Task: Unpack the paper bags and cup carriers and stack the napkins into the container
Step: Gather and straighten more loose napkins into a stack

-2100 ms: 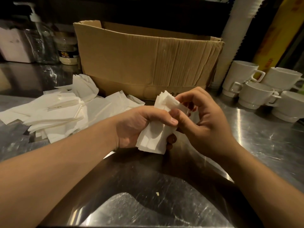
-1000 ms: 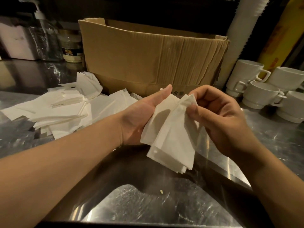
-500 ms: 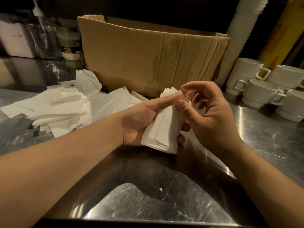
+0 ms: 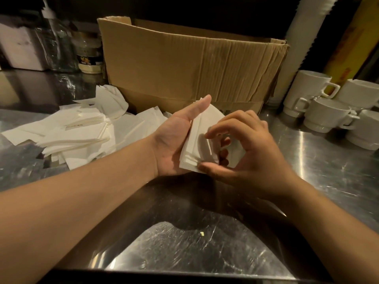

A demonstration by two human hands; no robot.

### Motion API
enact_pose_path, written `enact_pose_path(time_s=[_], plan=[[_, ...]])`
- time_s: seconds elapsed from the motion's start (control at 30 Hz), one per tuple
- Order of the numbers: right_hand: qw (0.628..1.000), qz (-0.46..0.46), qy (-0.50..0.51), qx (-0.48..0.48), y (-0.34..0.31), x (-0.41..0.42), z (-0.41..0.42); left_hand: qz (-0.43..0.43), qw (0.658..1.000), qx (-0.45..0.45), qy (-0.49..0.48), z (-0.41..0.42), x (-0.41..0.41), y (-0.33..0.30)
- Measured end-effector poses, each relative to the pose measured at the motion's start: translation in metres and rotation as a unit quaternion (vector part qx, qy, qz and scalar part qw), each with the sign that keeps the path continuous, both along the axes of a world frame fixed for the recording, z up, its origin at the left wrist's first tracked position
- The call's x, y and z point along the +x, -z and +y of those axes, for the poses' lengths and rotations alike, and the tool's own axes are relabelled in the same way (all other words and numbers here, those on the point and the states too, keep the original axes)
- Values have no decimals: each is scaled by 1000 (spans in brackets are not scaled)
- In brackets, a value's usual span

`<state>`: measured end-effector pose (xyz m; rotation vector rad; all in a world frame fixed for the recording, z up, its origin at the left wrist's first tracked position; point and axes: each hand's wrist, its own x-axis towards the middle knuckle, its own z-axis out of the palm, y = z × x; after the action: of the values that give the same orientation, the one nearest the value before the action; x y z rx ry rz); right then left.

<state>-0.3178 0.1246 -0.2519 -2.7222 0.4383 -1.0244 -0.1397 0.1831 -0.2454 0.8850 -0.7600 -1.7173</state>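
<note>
The left hand holds a small stack of folded napkins above the steel counter, thumb extended along the near face and the other fingers curled behind the stack. The right hand is closed on the stack's right side: its forefinger touches the upper face and its thumb presses the lower corner. Half a second ago the right thumb lay against the stack's edge; one second ago the stack was fanned open between both hands. The napkins have since been squared into a tighter bundle, which suggests the alignment step is nearly complete. A loose pile of napkins remains on the counter to the left, just in front of the cardboard box. Judging by that pile, most of the stacking is still outstanding.
</note>
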Motion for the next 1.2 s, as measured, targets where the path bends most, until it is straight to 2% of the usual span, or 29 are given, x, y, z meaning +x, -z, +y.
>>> enact_pose_path(time_s=[0.43, 0.9, 1.2], plan=[[999, 5, 0, -35, 6, 3, 0, -8, 999, 20, -31, 3, -4, -3], [980, -39, 23, -195, 8, 5, 6, 5, 998, 34, -55, 6, -8, -9], [978, -24, 36, -205, 7, 5, 8, -3, 998, 26, -50, 9, -9, -11]])
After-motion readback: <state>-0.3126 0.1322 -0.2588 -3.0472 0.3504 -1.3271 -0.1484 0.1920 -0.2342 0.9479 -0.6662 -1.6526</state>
